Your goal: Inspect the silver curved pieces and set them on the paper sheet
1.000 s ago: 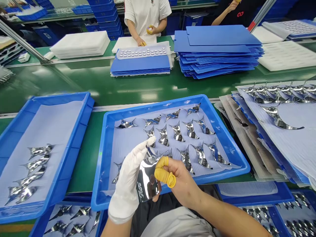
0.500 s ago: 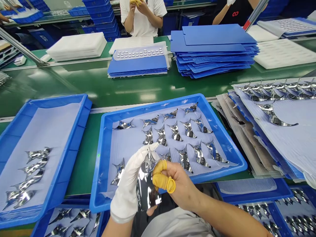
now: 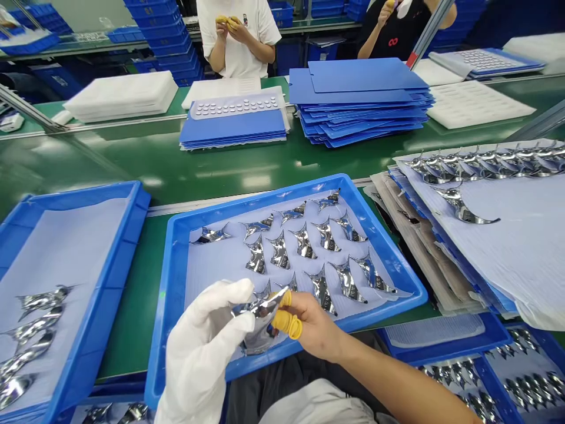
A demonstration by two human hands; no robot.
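Note:
My left hand (image 3: 200, 353), in a white glove, and my right hand (image 3: 311, 327), with yellow finger cots on thumb and forefinger, both grip one shiny chrome curved part (image 3: 260, 321) over the near edge of the middle blue tray (image 3: 176, 282). Inside that tray, several more chrome parts (image 3: 304, 244) lie in rows on a pale liner. The part I hold is tilted nearly flat, pinched at its right end by my right fingers.
A second blue tray (image 3: 110, 271) at the left holds several chrome parts (image 3: 30, 327). Stacked liner sheets with chrome parts (image 3: 481, 162) lie at the right. Across the green conveyor (image 3: 220, 159) are blue sheet stacks (image 3: 362, 100), white foam pads (image 3: 119, 94) and two other people working.
My hands turned the chrome part from upright to nearly flat and shifted slightly left. The view moved right, and the person opposite raised both hands to chest height.

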